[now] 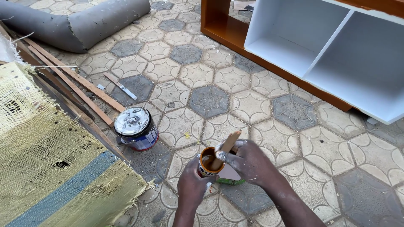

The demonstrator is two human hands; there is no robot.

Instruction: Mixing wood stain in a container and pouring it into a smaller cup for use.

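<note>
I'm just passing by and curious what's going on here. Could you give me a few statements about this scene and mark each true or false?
1. The left hand holds a small open tin. True.
2. The right hand holds a metal spoon in the tin. False: it holds a flat wooden stick.
3. The bigger can on the paving has its lid on. True.
4. The cabinet is black inside. False: its compartments are white, with a brown frame.
5. Wooden strips lie left of the bigger can. True.
</note>
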